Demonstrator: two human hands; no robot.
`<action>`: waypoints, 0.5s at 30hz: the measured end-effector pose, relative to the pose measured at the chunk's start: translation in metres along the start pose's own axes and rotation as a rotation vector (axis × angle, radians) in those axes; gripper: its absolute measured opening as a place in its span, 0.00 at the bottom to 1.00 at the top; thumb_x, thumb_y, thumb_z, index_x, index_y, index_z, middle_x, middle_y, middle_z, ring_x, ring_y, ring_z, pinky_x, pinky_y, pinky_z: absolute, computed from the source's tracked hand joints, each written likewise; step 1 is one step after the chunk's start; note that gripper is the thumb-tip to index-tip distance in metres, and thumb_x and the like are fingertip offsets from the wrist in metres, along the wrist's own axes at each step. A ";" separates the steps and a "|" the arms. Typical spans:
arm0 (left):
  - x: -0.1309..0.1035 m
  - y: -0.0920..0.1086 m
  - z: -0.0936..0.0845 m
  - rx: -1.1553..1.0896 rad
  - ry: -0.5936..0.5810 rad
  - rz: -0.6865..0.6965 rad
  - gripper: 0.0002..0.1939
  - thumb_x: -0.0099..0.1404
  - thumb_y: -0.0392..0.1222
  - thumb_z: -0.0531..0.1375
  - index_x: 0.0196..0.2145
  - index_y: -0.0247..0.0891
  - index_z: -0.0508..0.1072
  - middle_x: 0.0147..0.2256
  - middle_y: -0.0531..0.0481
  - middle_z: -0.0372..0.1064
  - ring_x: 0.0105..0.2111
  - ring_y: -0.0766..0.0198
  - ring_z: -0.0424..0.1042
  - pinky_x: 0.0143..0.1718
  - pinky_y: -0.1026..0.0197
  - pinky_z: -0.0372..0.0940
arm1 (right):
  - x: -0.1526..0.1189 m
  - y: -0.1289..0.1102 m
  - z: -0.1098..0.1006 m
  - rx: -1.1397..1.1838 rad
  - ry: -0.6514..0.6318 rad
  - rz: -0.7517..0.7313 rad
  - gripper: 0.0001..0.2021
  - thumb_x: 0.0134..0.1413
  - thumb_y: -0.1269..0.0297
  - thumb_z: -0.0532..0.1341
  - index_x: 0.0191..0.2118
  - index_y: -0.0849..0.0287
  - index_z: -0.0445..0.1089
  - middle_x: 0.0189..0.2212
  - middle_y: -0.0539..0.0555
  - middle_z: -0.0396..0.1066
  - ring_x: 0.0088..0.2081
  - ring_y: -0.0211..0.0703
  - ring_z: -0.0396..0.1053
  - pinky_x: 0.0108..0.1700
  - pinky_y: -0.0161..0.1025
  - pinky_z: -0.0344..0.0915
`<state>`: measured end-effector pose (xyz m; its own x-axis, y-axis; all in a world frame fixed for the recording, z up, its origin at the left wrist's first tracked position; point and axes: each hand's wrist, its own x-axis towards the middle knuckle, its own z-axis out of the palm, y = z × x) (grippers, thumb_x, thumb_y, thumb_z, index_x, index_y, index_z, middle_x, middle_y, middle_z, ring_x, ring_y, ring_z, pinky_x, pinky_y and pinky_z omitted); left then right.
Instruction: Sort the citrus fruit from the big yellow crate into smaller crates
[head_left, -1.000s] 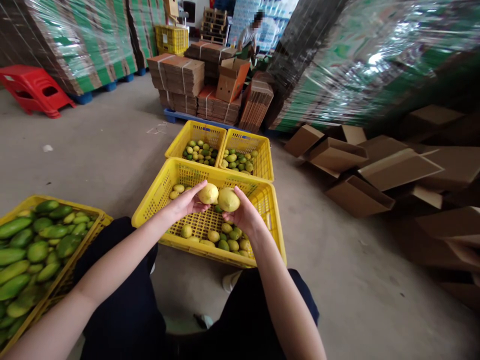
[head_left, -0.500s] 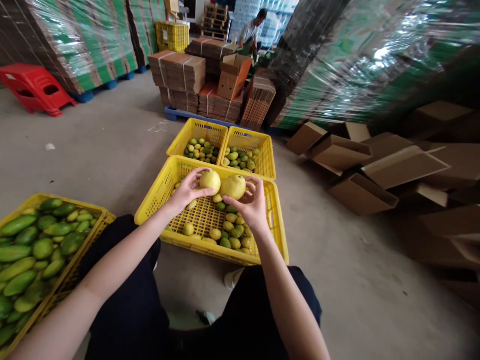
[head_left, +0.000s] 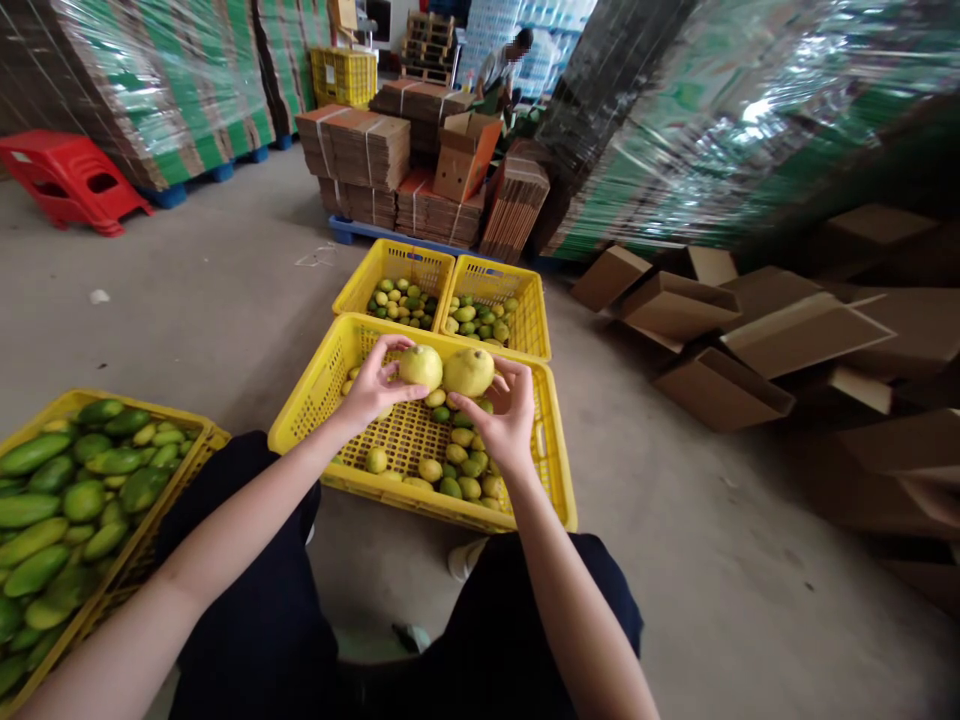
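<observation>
Above a large yellow crate [head_left: 559, 440], my left hand [head_left: 373, 385] is closed around a round pale yellow fruit [head_left: 421, 368]. My right hand [head_left: 511, 412] grips a second, slightly larger yellow fruit [head_left: 469, 373], its stem end tilted up. The two fruits are held side by side at the same height, almost touching. Below them, several small green and yellow fruits [head_left: 469, 487] lie mostly in the right part of the crate, with a few at the left and front.
Two smaller yellow crates [head_left: 351, 290] with fruit adjoin the far side. At left is a crate of long green fruits [head_left: 45, 510]. A red stool [head_left: 67, 180], stacked flat cardboard [head_left: 360, 150], open boxes [head_left: 690, 305] and a person [head_left: 496, 72] are farther off.
Both fruits have turned slightly in my fingers, and a small gap shows between them. The crates look unchanged.
</observation>
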<state>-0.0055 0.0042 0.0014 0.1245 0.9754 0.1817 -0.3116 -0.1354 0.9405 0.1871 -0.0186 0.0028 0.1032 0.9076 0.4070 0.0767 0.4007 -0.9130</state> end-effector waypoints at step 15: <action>0.003 0.005 0.010 -0.454 0.039 -0.463 0.14 0.58 0.45 0.67 0.38 0.36 0.71 0.33 0.49 0.76 0.21 0.70 0.70 0.23 0.66 0.66 | 0.007 -0.003 0.014 0.667 0.026 0.678 0.19 0.43 0.49 0.68 0.39 0.52 0.68 0.32 0.50 0.76 0.32 0.46 0.75 0.30 0.42 0.73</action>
<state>0.0027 0.0048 0.0098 0.3099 0.9219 -0.2324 -0.6021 0.3795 0.7025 0.1737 -0.0117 0.0079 -0.0592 0.9733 -0.2220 -0.5883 -0.2137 -0.7799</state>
